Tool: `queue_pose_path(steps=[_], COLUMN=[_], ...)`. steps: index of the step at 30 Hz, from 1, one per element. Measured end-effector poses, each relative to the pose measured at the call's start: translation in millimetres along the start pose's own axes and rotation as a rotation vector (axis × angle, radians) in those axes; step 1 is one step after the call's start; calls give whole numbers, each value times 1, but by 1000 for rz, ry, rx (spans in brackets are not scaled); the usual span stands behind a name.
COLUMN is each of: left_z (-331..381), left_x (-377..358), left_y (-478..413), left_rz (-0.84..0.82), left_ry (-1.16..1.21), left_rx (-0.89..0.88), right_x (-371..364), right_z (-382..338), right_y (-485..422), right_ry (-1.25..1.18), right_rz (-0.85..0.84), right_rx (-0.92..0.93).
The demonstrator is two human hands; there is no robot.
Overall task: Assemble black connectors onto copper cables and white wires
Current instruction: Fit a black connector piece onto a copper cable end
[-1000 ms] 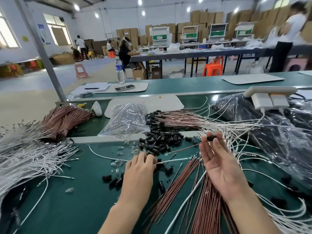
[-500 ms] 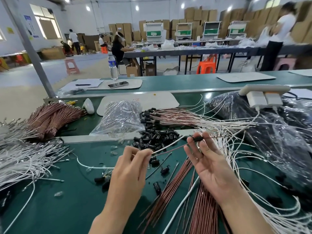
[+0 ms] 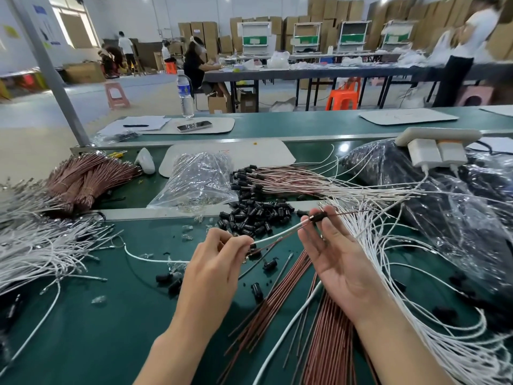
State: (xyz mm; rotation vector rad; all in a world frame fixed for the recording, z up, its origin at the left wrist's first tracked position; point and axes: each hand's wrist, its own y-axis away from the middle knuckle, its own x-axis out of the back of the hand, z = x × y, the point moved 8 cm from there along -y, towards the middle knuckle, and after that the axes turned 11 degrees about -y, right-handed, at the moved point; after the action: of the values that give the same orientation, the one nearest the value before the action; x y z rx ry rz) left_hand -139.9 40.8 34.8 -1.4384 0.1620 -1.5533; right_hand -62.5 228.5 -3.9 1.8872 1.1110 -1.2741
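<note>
Bags first. A clear bag slumps on the green table just above centre frame. It holds small pale, shiny bits that I can't make out any closer. A big dark bag fills the upper right of the bench, its film glossy and black stuff packed inside; what that is, I can't say. Between the two bags a pile of loose connectors spills across the table, just below a fan of capped cables.

Now the hands. I see the right hand palm up at centre right, fingers mostly straight. Its thumb and forefinger tips nip a black connector at the very top of the hand. The left hand sits lower and to the left, fingers curled in, pinching the white wire at its near end. That wire runs up and right from the left fingertips into the connector. A copper cable runs just under it along the same line; whether the left fingers grip it too, I can't tell. Below both hands, loose copper cables slant across the table, and more white wires sweep down the right side.
</note>
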Motion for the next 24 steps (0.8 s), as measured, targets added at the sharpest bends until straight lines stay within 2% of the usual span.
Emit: queue_pose_path(steps=[10,24], left_z=[-2,-10], left_x=[1,2], left_y=[0,0], left_rz=[-4,11], left_ry=[-9,3], left_rx=[13,54], right_x=[-2,-4], right_z=[-1,1], right_y=[0,-1], right_ry=[33,218], right_rz=[-27,-81], right_rx=[1,10])
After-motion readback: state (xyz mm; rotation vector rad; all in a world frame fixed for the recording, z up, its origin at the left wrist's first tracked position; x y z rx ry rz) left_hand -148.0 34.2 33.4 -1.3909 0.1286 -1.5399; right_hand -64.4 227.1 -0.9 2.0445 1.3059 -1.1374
